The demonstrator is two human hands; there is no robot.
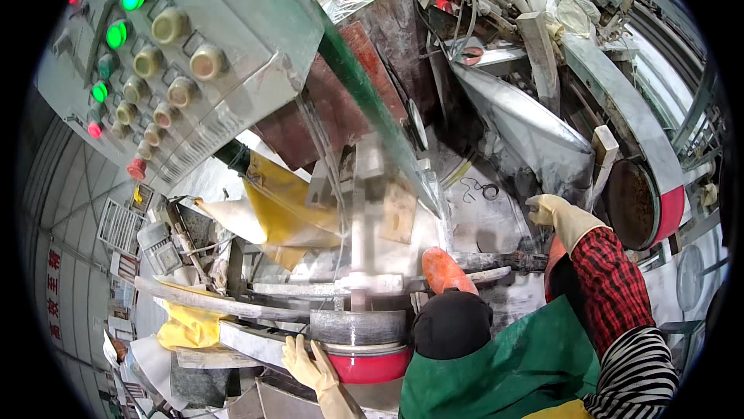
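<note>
The left hand (pixel 311 365) has its gloved fingers spread on the long curved piece (pixel 370 367). Its red end is just to their right, below a grey wheel (pixel 358 327). The right hand (pixel 564 216) curls; I can't tell if it holds anything.

My left glove (pixel 311 365) and right glove (pixel 570 219) look like matt, faintly wrinkled rubber; my plaid sleeve (pixel 616 283) is woven cloth, my green apron (pixel 504 361) smooth and coated-looking. The red band (pixel 368 369) is glossy plastic or paint (I can't tell which), the grey drum (pixel 358 327) streaked and wet-looking. The panel (pixel 240 8) seems smooth painted metal, the yellow sheet (pixel 291 202) creased, faintly shiny plastic.
</note>
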